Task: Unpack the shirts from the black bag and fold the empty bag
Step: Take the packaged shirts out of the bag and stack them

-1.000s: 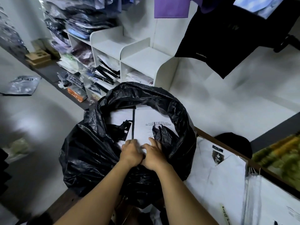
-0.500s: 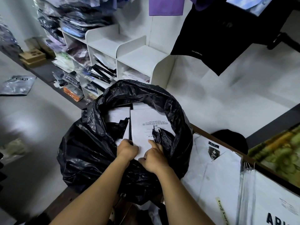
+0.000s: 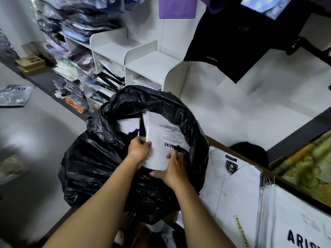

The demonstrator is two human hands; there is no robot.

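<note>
Since a second ago the white shirt pack (image 3: 162, 140) has come up out of the black bag (image 3: 100, 158); earlier both hands sat together low on its near edge, now they are spread to either side. Left hand (image 3: 138, 148) is curled shut on the pack's left edge, fingers wrapped over the front. Right hand (image 3: 172, 168) clamps the lower right corner, thumb splayed out under the bottom edge, probably to carry the weight while the left steadies. The pack is partly raised, its lower end at the bag's mouth, top tilted away from the person.

Pack is flat, rectangular, in glossy clear film with black printed text on white. More white packs (image 3: 128, 125) sit deeper inside, so unpacking is far from done. The bag is thin, crinkled, shiny plastic, rim rolled down and slumped, which keeps the mouth wide. To the right, packaged white shirts (image 3: 231, 187) lie flat in a cardboard box (image 3: 268, 174), likely where this one goes.
</note>
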